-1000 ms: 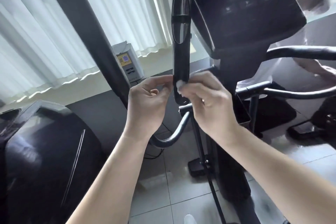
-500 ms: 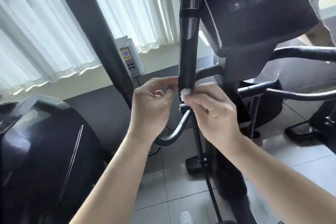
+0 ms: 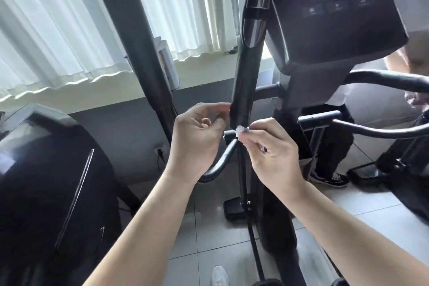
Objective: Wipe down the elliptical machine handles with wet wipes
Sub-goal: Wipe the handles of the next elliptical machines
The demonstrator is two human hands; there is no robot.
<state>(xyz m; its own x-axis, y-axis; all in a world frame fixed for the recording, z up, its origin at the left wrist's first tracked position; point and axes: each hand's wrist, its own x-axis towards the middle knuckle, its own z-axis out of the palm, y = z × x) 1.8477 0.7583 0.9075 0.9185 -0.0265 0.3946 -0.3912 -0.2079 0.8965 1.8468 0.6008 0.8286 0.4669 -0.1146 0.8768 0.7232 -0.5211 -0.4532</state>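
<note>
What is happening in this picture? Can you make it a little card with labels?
Place: an exercise machine beside white curtains
Job: wiping the elliptical handle
Right hand: pinches a small white wet wipe against the handle's lower end
Left hand: fingers curled, tips touching that same end from the other side
Above: dark console with small buttons
Below: pale floor tiles

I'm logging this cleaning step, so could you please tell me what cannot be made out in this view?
Head view:
- Wet wipe: only a white wad shows; the right hand covers the rest.
- Left hand: whether it grips the handle is unclear; fingertips meet its edge.
- Handle top: cut off by the upper edge.
- Console icons: too blurred to read.
</note>
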